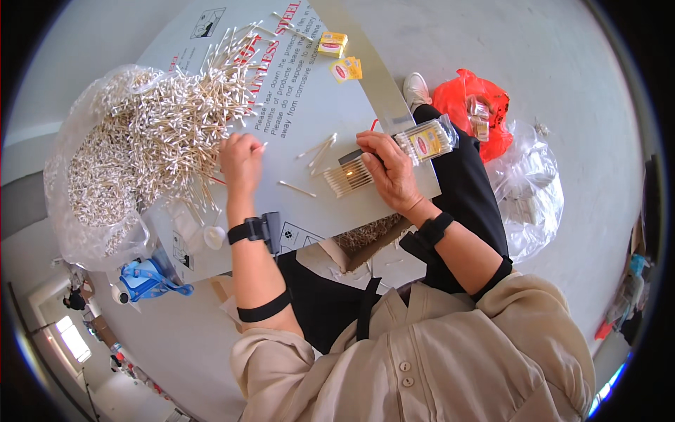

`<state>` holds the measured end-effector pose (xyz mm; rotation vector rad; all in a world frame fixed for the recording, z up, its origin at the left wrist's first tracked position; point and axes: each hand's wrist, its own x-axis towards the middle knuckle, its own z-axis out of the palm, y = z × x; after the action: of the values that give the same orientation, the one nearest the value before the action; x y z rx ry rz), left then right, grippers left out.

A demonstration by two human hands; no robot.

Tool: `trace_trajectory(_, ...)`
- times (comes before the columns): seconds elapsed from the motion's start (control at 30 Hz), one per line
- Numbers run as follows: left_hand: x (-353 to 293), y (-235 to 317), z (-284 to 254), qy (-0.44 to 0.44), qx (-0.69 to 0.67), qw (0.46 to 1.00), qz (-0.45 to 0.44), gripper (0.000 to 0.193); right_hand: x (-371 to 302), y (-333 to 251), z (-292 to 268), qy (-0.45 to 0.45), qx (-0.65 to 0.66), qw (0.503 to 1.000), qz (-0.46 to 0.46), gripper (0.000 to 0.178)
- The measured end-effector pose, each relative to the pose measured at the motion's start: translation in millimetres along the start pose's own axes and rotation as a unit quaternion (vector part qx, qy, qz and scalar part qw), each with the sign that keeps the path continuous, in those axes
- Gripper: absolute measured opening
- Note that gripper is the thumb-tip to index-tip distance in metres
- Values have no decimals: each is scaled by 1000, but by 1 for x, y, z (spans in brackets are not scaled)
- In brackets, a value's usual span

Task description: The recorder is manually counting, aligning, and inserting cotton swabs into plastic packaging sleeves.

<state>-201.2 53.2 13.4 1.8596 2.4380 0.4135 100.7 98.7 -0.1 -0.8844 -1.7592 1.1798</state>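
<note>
A large heap of white-tipped cotton swabs (pixel 190 105) spills from a clear plastic bag (pixel 60 169) on the left of the table. At the heap's near right edge is my left hand (pixel 241 165), its fingers closed, with one swab's white tip (pixel 264 146) showing beside the thumb. My right hand (pixel 390 172) curls over a flat row of cotton swabs (pixel 346 178), with a short dark strip (pixel 349 157) at its fingertips. Just right of that hand, a clear packet of swabs with a yellow label (pixel 425 143) lies at the table edge. Loose swabs (pixel 322 151) lie between my hands.
Small yellow cards (pixel 346 69) and a yellow packet (pixel 332 44) lie on the film-covered table (pixel 295 204). On the floor at right are a red bag (pixel 460 91) and a clear bag (pixel 527 190). A cardboard box (pixel 365 239) stands below the near edge; a blue-strapped bottle (pixel 144 278) is at left.
</note>
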Motion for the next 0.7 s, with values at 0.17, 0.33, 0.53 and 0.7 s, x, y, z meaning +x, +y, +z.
trace_trajectory(0.17,10,76,31,4,-122,992,-13,14,0,3,1,5,-1,1000,4,19)
trace_trajectory(0.33,-5,102,13,36,-187,982,6,14,1,4,1,11,-4,1000,0,18)
trace_trajectory(0.53,-57,96,-4,11,-209,978,-12,14,0,3,0,14,1,1000,11,18)
trace_trajectory(0.7,-56,113,5,22,-120,990,67,12,0,3,2,24,-2,1000,-6,18)
